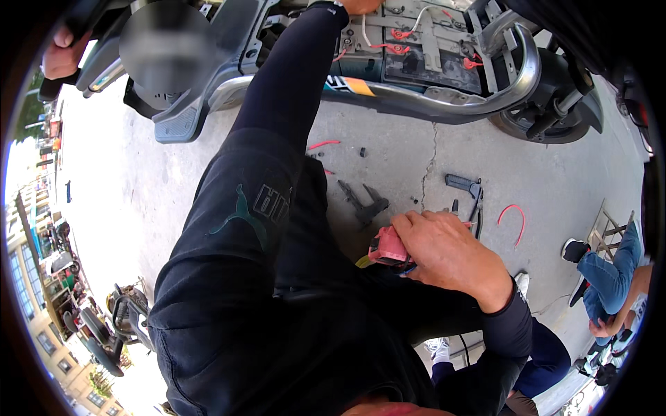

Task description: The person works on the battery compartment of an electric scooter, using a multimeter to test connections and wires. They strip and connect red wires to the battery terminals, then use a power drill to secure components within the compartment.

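My left arm reaches up across the view to the scooter. Only the back part of my left hand [359, 5] shows at the top edge, by the opened battery bay, with its fingers out of sight. Below it lie dark batteries [433, 69] with red terminal covers [397, 48] and red and white wires. My right hand [444, 249] is closed around a red and black power tool [390, 248], held low over the ground near my legs. Its exact kind is partly hidden by my fingers.
The scooter's metal side rail [472, 107] and footrest [180, 128] border the bay. On the concrete lie a black bracket [363, 203], a dark hand tool [463, 183] and red wire pieces [522, 225]. Another person's hand [62, 55] is at upper left; a seated person [603, 277] is right.
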{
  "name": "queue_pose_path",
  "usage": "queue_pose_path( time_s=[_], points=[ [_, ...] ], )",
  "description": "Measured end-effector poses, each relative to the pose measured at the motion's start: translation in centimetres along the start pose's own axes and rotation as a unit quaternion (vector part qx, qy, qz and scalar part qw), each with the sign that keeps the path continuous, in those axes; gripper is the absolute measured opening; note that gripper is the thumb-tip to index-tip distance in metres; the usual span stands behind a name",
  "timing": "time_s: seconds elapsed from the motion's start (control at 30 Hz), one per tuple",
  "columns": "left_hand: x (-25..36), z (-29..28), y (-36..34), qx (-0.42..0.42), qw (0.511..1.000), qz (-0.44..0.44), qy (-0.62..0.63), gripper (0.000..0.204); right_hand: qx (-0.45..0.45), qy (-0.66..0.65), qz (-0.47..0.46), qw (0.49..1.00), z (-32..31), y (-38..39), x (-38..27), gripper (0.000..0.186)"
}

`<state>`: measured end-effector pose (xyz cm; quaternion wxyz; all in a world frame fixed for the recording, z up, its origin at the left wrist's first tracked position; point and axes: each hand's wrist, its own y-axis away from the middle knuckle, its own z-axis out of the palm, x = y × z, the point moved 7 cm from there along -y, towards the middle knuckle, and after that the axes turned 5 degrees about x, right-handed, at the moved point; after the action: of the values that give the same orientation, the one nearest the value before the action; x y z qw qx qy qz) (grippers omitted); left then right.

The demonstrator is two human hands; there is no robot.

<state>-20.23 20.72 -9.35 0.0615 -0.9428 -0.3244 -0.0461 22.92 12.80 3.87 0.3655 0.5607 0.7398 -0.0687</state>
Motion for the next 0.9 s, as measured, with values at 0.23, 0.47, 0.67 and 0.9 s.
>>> queue_pose_path(
  time_s=[0.23,0.47,0.67,0.9],
  points=[
    [-4.3,3.5,-3.0,-0.027,0.986,0.102,-0.126,0.046,-0.029,0.023,-0.003,0.999,-0.3,-0.2,-0.1,0.053],
    [1.0,0.5,-1.1,-0.058,0.995,-0.067,0.037,0.085,0.028,0.008,-0.006,1.0,-0.2,0.0,0.3,0.053],
    [-1.3,0.8,-0.4,-0.066,0.995,-0.061,0.029,0.084,0.015,0.01,-0.022,1.0,-0.1,-0.3,0.1,0.054],
    [-3.9,-1.3,1.4,-0.013,0.991,-0.098,0.09,0.078,-0.02,0.027,-0.034,0.999,-0.2,-1.2,-0.3,0.055]
  ],
)
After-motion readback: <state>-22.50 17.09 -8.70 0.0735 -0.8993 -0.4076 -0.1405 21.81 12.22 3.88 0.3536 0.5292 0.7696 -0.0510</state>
